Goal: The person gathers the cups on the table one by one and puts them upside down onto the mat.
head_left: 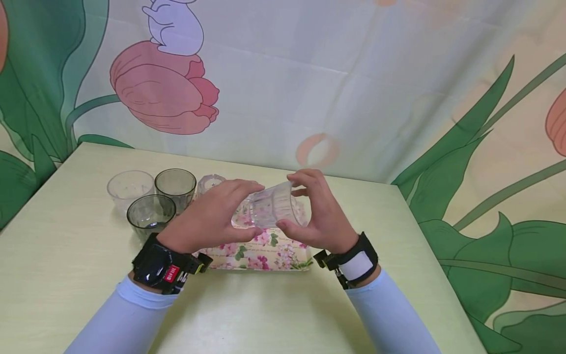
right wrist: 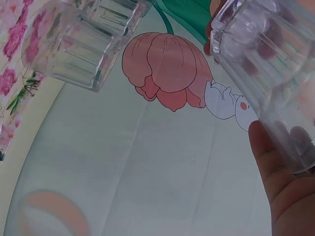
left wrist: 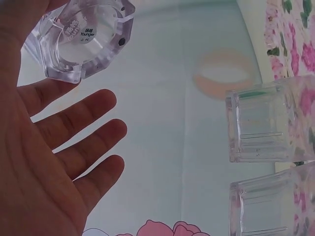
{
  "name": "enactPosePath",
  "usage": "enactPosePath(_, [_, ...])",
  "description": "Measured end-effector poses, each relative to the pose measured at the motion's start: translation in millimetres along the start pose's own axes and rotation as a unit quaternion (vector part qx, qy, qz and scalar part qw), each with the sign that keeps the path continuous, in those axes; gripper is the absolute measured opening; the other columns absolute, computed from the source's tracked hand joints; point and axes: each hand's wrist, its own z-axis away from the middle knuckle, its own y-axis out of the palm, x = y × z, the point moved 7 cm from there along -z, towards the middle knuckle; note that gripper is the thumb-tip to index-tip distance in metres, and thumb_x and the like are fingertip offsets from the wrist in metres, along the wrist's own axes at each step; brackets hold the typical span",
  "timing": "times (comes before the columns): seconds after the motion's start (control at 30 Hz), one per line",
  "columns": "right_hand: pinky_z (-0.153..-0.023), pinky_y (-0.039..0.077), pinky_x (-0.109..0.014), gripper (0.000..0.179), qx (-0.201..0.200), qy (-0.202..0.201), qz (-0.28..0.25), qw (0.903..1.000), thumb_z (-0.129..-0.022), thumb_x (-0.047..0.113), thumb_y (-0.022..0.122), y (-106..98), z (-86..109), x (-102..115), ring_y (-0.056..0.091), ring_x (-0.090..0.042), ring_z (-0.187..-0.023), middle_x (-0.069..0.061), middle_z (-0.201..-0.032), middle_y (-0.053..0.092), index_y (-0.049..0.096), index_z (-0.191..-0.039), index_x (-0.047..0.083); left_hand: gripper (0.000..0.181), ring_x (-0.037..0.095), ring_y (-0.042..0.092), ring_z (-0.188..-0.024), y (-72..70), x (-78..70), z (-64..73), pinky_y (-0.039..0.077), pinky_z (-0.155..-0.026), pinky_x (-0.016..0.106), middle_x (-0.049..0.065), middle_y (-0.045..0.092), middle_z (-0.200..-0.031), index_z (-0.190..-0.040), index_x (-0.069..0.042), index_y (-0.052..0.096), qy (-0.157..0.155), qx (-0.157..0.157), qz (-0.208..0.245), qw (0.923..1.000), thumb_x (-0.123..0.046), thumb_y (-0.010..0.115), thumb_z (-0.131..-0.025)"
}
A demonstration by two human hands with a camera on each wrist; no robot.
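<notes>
A clear faceted cup [head_left: 271, 206] is held tilted on its side between both hands, above a floral tray [head_left: 247, 260]. My left hand [head_left: 212, 216] has thumb and fingers on either side of its base; the base with a small printed label [left wrist: 87, 34] faces the left wrist view, where the other fingers [left wrist: 93, 128] are spread. At the wide rim end, my right hand [head_left: 320, 214] grips the cup between thumb and bent fingers. The right wrist view shows the cup's side [right wrist: 275, 69] with fingers behind it.
Upside-down clear cups [left wrist: 258, 123] stand on the tray, one at its back left [head_left: 210, 182]. Left of the tray are a clear cup [head_left: 130, 189] and two grey-tinted cups [head_left: 175, 182], upright on the pale table [head_left: 247, 314]. A flower-printed curtain [head_left: 274, 88] hangs behind.
</notes>
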Motion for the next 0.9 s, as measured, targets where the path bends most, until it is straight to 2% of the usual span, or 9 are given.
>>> enactPosePath(0.13, [-0.094,0.056,-0.038,0.077,0.002,0.000,0.001,1.0000,-0.090,0.058,0.060,1.8,0.6,0.2,0.051,-0.028,-0.115,-0.018,-0.131,0.045,0.040,-0.138,0.001,0.082,0.022,0.053,-0.128,3.7,0.4,-0.9,0.047,-0.107,0.045,0.004,0.055,-0.141,-0.147,-0.014,0.045,-0.012,0.010,0.004,0.9999,-0.052,0.076,-0.081])
enactPosePath(0.37, [-0.096,0.055,-0.040,0.078,0.008,-0.001,-0.015,0.9999,-0.091,0.057,0.061,5.5,0.5,0.2,0.049,-0.028,-0.119,-0.018,-0.133,0.042,0.037,-0.139,0.001,0.077,0.014,0.056,-0.104,4.1,2.0,-1.3,0.054,-0.088,0.034,0.000,0.059,-0.124,-0.144,-0.014,0.046,-0.009,0.002,0.014,0.9999,-0.042,0.079,-0.081])
enactPosePath(0.47, [-0.099,0.053,-0.042,0.078,0.016,-0.003,-0.023,0.9996,-0.091,0.056,0.062,6.6,0.1,1.1,0.047,-0.028,-0.122,-0.018,-0.134,0.041,0.035,-0.142,0.002,0.078,0.014,0.057,-0.102,2.9,3.1,-0.8,0.054,-0.085,0.034,0.000,0.060,-0.123,-0.144,-0.012,0.046,-0.007,-0.001,0.017,0.9998,-0.040,0.080,-0.081])
enactPosePath(0.77, [-0.104,0.047,-0.044,0.082,0.030,-0.016,0.016,0.9993,-0.091,0.058,0.061,6.0,2.3,1.1,0.047,-0.027,-0.125,-0.017,-0.137,0.043,0.033,-0.146,0.004,0.079,0.016,0.057,-0.112,-1.2,4.8,1.1,0.054,-0.095,0.037,0.004,0.059,-0.133,-0.145,-0.009,0.045,-0.002,-0.004,0.018,0.9998,-0.046,0.078,-0.083])
enactPosePath(0.9, [-0.110,0.044,-0.042,0.086,0.042,-0.023,0.018,0.9987,-0.087,0.051,0.071,4.6,4.1,0.6,0.046,-0.026,-0.130,-0.016,-0.141,0.044,0.032,-0.148,0.003,0.078,0.016,0.058,-0.114,-1.6,6.2,1.6,0.053,-0.096,0.038,0.004,0.058,-0.133,-0.145,-0.009,0.046,0.002,-0.003,0.017,0.9998,-0.044,0.079,-0.083])
